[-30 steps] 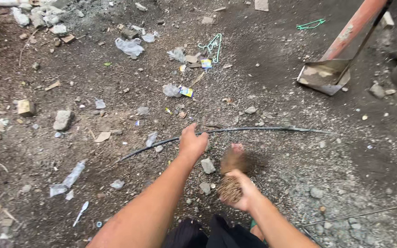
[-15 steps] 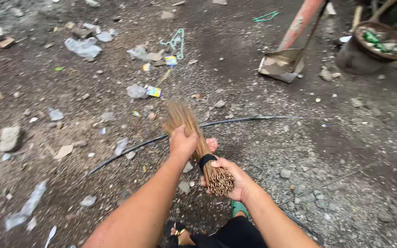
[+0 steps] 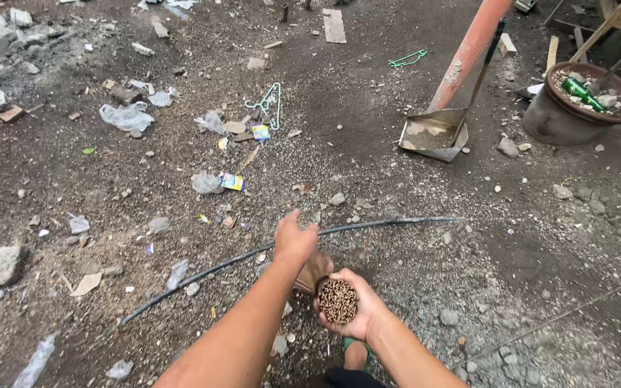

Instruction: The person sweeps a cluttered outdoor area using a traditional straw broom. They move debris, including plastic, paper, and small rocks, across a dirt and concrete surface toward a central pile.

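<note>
Right hand point(image 3: 353, 316) closed around the banded butt end of a stick broom point(image 3: 337, 299), a tight bundle of thin tan sticks, cut ends facing up at the camera like a round dotted disc. Broom sits low centre, near the person's body; the rest of it runs down and away under the left hand and is mostly hidden. Left hand point(image 3: 295, 239) open, fingers spread, palm down, over the broom just far of the right hand; cannot tell if it touches the sticks.

Ground is dark packed dirt with grey gravel, rough and littered. Thin black hose point(image 3: 368, 226) curves across the dirt just far of the hands, left to right. Grey stones and crumpled clear plastic scraps scattered left. Small yellow-blue wrapper point(image 3: 232, 182) left of centre, farther off. Pale green wire hanger point(image 3: 267, 103) far centre. Flat metal dustpan point(image 3: 434, 134) far right, scuffed, leaning by a slanted orange pole point(image 3: 468, 50). Round rusty tub point(image 3: 576, 108) far right, holding rubble and a green bottle point(image 3: 582, 91).
</note>
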